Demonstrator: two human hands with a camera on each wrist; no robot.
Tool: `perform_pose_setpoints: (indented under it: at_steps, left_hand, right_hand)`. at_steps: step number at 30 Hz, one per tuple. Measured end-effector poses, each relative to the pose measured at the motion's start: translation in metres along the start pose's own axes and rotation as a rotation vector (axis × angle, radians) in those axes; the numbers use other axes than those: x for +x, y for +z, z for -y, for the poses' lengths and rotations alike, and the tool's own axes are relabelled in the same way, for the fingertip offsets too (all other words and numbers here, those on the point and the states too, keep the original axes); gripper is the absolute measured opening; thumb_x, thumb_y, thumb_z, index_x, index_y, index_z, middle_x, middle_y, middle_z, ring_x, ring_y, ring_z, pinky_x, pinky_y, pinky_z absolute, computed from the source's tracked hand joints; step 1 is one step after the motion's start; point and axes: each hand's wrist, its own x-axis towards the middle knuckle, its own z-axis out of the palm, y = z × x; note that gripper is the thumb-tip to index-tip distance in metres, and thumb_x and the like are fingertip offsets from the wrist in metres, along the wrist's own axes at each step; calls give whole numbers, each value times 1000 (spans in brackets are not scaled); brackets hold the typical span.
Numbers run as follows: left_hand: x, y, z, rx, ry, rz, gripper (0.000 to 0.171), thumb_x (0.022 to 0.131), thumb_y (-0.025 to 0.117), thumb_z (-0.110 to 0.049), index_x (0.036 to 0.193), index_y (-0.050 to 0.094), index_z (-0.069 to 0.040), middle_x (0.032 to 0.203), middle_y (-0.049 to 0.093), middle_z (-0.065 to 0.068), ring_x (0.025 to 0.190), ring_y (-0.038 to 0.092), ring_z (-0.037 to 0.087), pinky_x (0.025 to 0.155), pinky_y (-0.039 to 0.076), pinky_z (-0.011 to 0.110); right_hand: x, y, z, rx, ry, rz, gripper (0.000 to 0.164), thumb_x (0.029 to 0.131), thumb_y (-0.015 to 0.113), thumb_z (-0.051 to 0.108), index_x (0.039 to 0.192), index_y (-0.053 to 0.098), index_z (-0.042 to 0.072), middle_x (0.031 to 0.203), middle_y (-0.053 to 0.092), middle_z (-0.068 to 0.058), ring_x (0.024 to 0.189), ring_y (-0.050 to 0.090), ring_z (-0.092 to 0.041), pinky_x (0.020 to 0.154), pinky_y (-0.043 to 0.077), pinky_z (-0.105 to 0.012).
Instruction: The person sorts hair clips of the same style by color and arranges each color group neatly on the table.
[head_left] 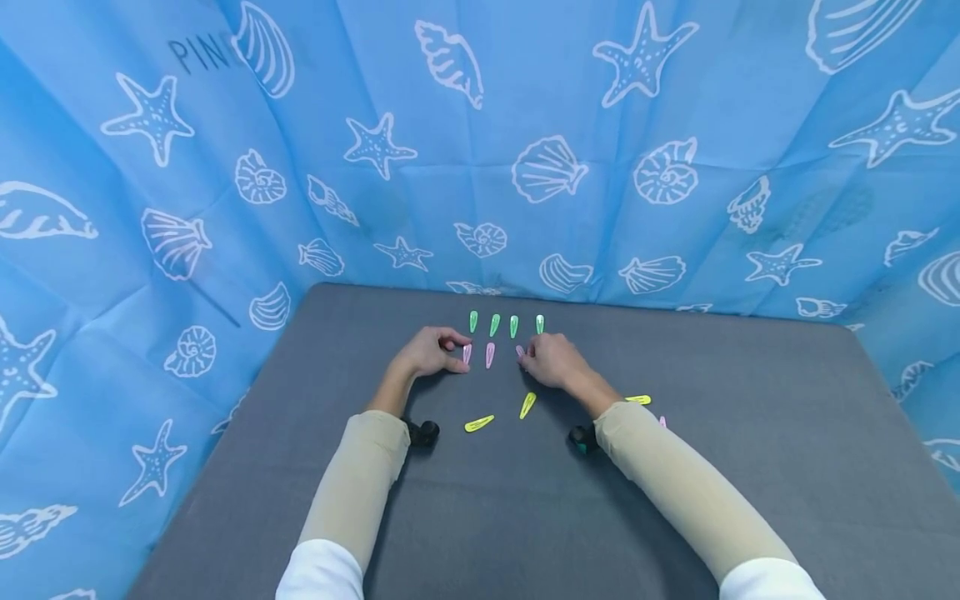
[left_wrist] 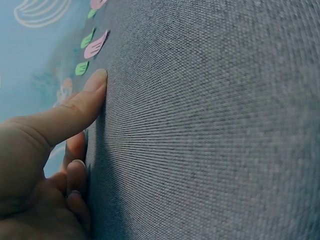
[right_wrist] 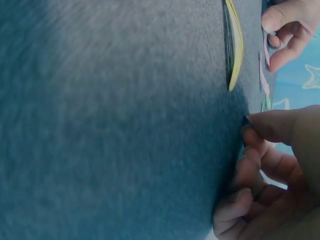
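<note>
Near edge: two beige sleeves with white upper parts reach over a table covered in grey woven cloth (head_left: 487, 517); a small black device shows at each wrist. Between the forearms lie two slim yellow teardrop-shaped hair clips, one slanted nearly sideways (head_left: 479, 423), the other more upright (head_left: 528, 405). By the right sleeve, a pink teardrop-shaped clip (head_left: 663, 422), mostly hidden, and a third yellow clip (head_left: 638, 399), lying sideways, partly covered. Farther in, the right hand (head_left: 553, 361) pinches a small pink clip (head_left: 521, 352) between thumb and forefinger, other fingers curled under; fingertips close to the cloth. Left hand (head_left: 431, 352) has thumb and forefinger parted, one near each end of an upright pink clip (head_left: 467, 354), remaining fingers bent; cannot tell whether it grips the clip or only touches it. Between the hands, touched by neither, stands another pink clip (head_left: 491, 355) in line. Just beyond, a row of four green teardrop-shaped clips (head_left: 495, 325), roughly upright, the rightmost just past the right hand. Farthest: blue curtain (head_left: 465, 192) printed with white shells and starfish.
</note>
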Motion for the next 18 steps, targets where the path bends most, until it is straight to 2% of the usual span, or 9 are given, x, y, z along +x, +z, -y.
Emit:
perform_pose_setpoints:
  at_steps: [4, 8, 14, 16, 18]
  left_hand:
    - [1, 0, 0, 8, 2, 3, 44, 79, 89, -15, 121, 75, -19, 91, 49, 1, 92, 47, 21, 82, 36, 36]
    - [1, -1, 1, 14, 10, 10, 44, 80, 88, -16, 122, 75, -19, 92, 49, 0, 92, 47, 20, 82, 36, 35]
    - [-1, -2, 0, -7, -3, -4, 44, 79, 88, -14, 121, 75, -18, 93, 49, 2, 92, 47, 22, 83, 36, 37]
    - [0, -2, 0, -5, -6, 1, 44, 80, 88, -15, 122, 75, -19, 93, 50, 2, 93, 47, 21, 84, 36, 37]
    - [0, -2, 1, -3, -5, 7, 45, 79, 89, -16, 122, 75, -19, 94, 50, 2, 93, 47, 22, 84, 36, 37]
  right_hand:
    - [-1, 1, 4, 19, 8, 11, 44, 104, 56, 29, 63, 53, 14, 56, 43, 4, 53, 44, -14, 54, 33, -28]
    - [0, 1, 8, 22, 33, 38, 44, 103, 59, 32, 64, 53, 14, 57, 43, 3, 54, 44, -15, 54, 33, -28]
    - [-1, -4, 10, 16, 29, 96, 34, 102, 61, 31, 73, 62, 11, 64, 52, 1, 59, 50, -15, 57, 36, -28]
    - [0, -4, 9, 29, 47, 94, 34, 101, 63, 33, 77, 66, 9, 67, 58, -2, 61, 53, -17, 57, 39, -29]
    - [0, -4, 9, 46, 78, 74, 33, 99, 66, 35, 89, 66, 3, 76, 62, -7, 68, 57, -20, 62, 44, -33]
